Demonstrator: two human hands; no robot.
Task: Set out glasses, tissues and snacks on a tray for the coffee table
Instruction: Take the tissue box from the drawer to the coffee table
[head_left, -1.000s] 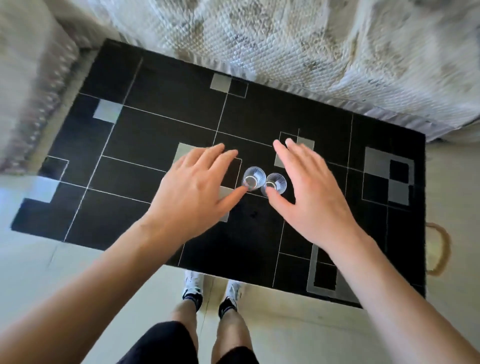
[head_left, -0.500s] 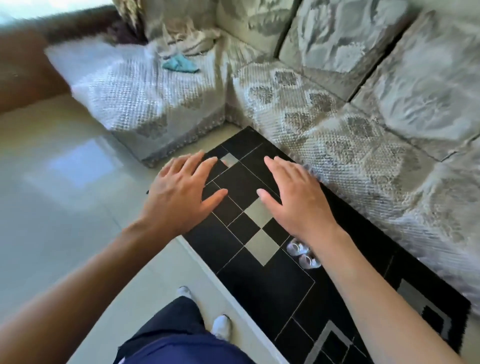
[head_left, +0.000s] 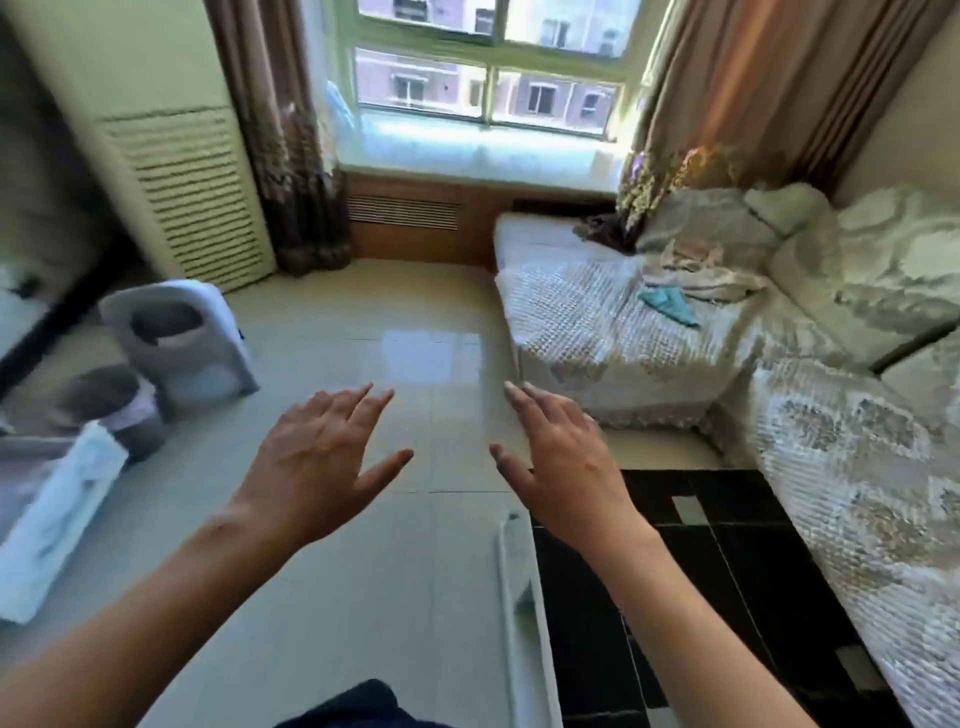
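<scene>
While both arms reach forward into the head view, the left hand (head_left: 317, 462) is held out palm down with its fingers spread and straight, holding nothing. The right hand (head_left: 558, 465) is just beside it, apart from it by a gap, fingers straight and close together with the thumb out to the side, and it holds nothing either. Both hover above the pale tiled floor (head_left: 415, 364), touching nothing.

None of the task's things, whether glasses, tissues, snacks or a tray, can be made out in this view.

Below the right hand lies a black rug (head_left: 727, 597) with thin white lines and grey squares; its left edge runs beside a long white strip (head_left: 524, 623) whose nature cannot be told. To the right stands a sofa (head_left: 857, 467) under a patterned, quilted cover, and its farther section (head_left: 597, 312) carries a small teal cloth (head_left: 670, 304) and some crumpled fabric. Straight ahead is a window (head_left: 488, 67) with buildings outside, brown curtains (head_left: 769, 88) hanging on either side of it. At the left stands a tall cream unit with slatted vents (head_left: 182, 192). Near it on the floor sit a white and grey appliance (head_left: 182, 343), a dark bin (head_left: 111, 410) lined with a bag, and a white bundle (head_left: 57, 514), all blurred. Dark clothing (head_left: 358, 706) shows at the bottom edge.
</scene>
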